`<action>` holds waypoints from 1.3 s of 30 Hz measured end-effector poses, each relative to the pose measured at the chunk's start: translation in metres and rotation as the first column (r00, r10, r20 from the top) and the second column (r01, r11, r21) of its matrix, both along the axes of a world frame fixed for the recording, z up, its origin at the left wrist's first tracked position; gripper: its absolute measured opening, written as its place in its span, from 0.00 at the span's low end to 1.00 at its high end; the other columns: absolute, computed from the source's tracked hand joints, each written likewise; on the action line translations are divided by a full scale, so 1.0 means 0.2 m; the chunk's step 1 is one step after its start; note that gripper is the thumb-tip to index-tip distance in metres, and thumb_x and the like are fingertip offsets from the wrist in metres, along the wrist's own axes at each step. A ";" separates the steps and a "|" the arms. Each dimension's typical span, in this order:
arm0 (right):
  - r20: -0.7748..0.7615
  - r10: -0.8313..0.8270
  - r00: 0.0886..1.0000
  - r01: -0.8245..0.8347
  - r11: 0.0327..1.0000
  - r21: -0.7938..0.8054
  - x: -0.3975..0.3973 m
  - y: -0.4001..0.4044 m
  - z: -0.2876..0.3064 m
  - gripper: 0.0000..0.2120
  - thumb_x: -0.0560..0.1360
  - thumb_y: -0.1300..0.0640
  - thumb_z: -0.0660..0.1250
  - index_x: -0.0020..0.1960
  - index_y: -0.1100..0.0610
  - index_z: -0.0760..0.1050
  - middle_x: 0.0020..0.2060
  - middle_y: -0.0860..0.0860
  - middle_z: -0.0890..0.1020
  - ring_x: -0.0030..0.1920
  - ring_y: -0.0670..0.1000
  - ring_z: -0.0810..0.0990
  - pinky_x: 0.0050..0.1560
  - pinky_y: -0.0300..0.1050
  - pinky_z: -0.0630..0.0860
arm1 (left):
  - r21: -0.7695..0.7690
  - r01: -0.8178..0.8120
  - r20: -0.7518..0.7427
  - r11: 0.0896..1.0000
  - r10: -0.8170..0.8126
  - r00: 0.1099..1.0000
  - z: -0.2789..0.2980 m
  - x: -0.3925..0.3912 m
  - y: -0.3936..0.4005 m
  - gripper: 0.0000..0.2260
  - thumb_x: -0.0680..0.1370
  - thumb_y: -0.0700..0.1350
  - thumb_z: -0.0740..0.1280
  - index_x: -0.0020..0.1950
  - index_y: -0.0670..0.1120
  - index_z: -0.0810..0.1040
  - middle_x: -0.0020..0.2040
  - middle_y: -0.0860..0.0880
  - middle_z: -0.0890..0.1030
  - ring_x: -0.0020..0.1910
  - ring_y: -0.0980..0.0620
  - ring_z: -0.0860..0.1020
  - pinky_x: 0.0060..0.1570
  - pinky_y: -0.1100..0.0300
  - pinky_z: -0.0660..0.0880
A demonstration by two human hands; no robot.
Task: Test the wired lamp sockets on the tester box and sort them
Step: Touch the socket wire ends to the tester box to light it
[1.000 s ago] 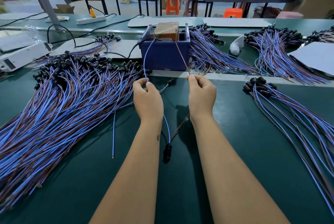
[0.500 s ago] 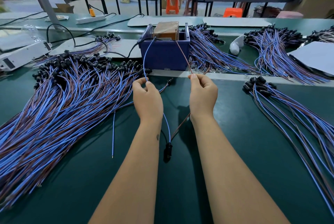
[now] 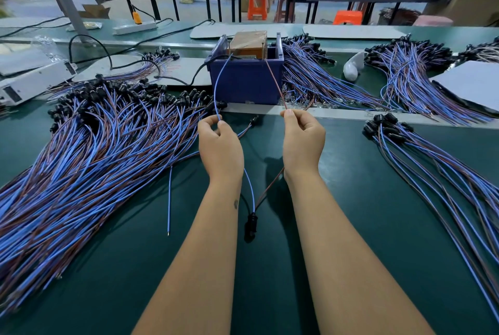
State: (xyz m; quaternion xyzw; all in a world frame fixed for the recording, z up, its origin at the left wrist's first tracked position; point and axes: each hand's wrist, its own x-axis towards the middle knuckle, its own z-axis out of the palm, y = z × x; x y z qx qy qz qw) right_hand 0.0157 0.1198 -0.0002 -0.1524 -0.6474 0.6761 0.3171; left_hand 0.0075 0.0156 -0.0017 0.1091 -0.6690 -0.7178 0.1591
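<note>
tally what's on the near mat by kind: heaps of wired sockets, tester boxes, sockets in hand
Heaps of wired sockets: 2, the large heap left, the small heap right
Tester box: 1
Socket under test: 1, its blue wire pinched by the left hand, its brown wire by the right hand
Total: 4

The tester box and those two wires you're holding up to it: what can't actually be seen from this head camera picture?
- Where the blue wire and brown wire end on the tester box: too small, and the box's wall hides the contacts.
- Any lamp or reading on the tester: not visible.
- The open end of the hanging socket: faces away.
- The left pile: cut off by the picture's edge.
- The far benches: blurred.
</note>
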 end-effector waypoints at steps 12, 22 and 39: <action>0.030 0.019 0.999 -0.022 0.996 0.088 -0.02 0.00 -0.02 0.12 0.78 0.56 0.64 0.37 0.50 0.76 0.28 0.42 0.73 0.29 0.42 0.66 0.36 0.42 0.68 | 0.001 0.000 -0.011 1.000 0.000 1.000 0.01 0.01 0.00 0.06 0.83 0.43 0.55 0.51 0.53 0.69 0.34 0.49 0.73 0.29 0.52 0.69 0.32 0.56 0.67; 0.015 0.096 0.995 -0.097 0.988 0.120 -0.03 -0.01 -0.03 0.11 0.78 0.55 0.65 0.38 0.47 0.79 0.27 0.40 0.75 0.30 0.40 0.68 0.37 0.39 0.69 | -0.003 -0.012 -0.016 1.000 0.012 1.000 0.00 0.01 0.00 0.07 0.82 0.43 0.55 0.50 0.54 0.69 0.35 0.48 0.74 0.30 0.52 0.69 0.33 0.55 0.67; 0.029 0.081 0.996 -0.083 0.993 0.086 -0.03 0.00 -0.02 0.09 0.79 0.56 0.65 0.42 0.47 0.80 0.32 0.44 0.77 0.32 0.41 0.71 0.41 0.42 0.72 | -0.008 -0.008 -0.010 1.000 0.008 1.000 0.00 0.00 0.00 0.07 0.82 0.44 0.55 0.50 0.55 0.69 0.34 0.49 0.73 0.29 0.53 0.68 0.31 0.56 0.66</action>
